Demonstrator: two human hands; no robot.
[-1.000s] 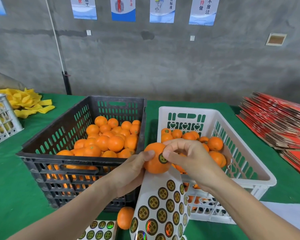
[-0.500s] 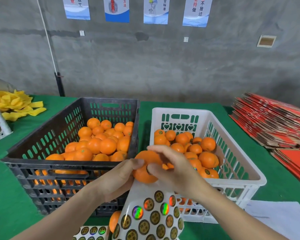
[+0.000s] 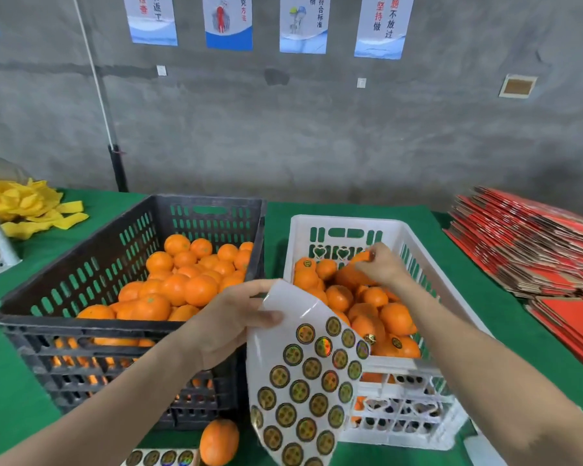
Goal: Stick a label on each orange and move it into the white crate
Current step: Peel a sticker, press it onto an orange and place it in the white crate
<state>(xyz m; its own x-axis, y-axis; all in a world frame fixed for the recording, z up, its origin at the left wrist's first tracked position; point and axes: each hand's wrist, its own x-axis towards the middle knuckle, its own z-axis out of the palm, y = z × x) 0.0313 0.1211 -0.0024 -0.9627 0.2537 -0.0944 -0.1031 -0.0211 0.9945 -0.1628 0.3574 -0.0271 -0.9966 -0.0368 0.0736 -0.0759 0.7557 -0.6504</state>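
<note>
Hold the sheet [image 3: 303, 381], pinched in the left hand [image 3: 226, 327], clear of the fruit. Farther off, set the orange [image 3: 361, 257], gripped by the right hand [image 3: 382, 269] over the white crate's [image 3: 414, 230] far end, gently onto the pile before letting go. Cut off at the bottom edge: a second sheet [image 3: 162, 458]. Cannot see the held orange's label.

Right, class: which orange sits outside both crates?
The lone orange on the green tablecloth, just in front of the black crate. All the others lie in or over the black crate or the white crate.
</note>
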